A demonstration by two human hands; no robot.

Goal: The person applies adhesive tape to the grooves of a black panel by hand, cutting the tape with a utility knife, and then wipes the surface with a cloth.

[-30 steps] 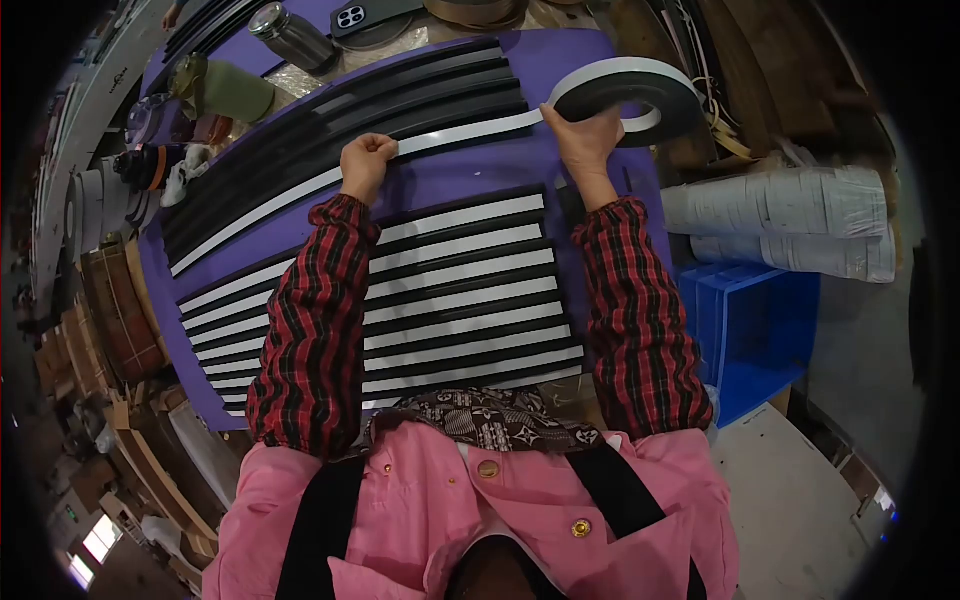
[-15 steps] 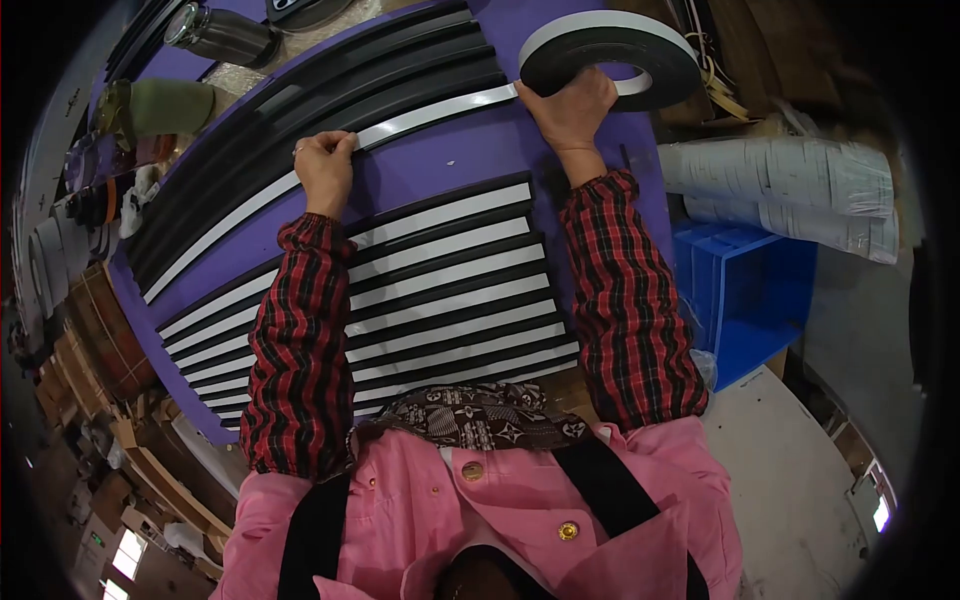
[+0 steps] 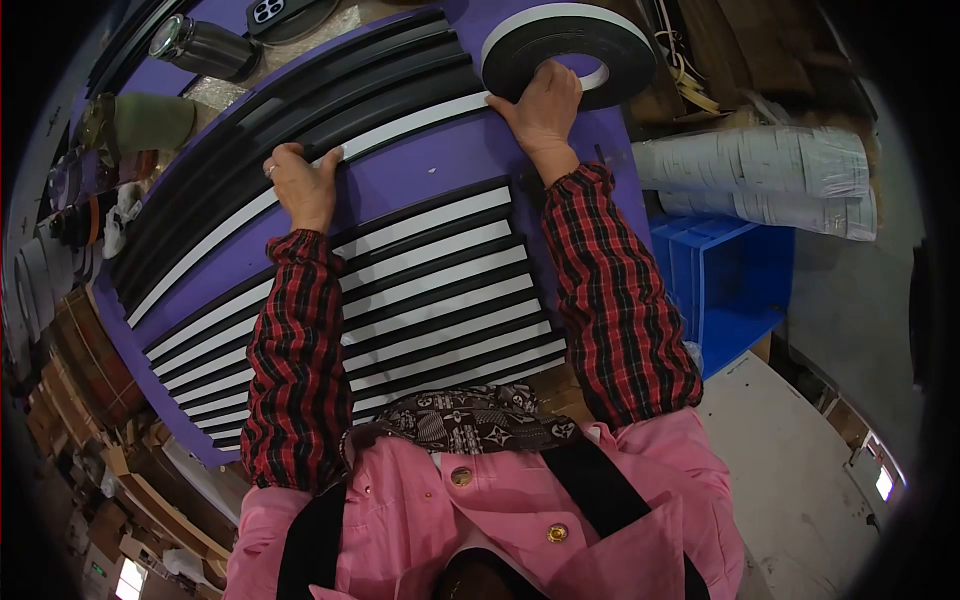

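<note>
Fingers of my right hand [image 3: 543, 115] curl into the hole of a big black-and-white roll of tape [image 3: 520, 70], its thumb at the end of the white tape line. White tape [image 3: 410, 127] runs along the nearest of several long black strips [image 3: 390, 75] at the back of the purple table. Over that same strip, my left hand [image 3: 305, 188] has thumb and fingers apart, touching it, the thumb on the tape. Closer to me lie several black strips with white faces [image 3: 440, 265], side by side, partly hidden by my left sleeve.
The purple table [image 3: 420, 168] holds a dark metal flask [image 3: 215, 50] and a phone [image 3: 270, 10] at the back. To the right are a blue crate [image 3: 740, 290] and plastic-wrapped white rolls [image 3: 760, 165]. Cardboard boxes [image 3: 150, 505] stand at lower left.
My left hand has gone from a pinch on the tape to spread fingers on the strip. The right hand still holds the roll. The whole view has shifted slightly.
</note>
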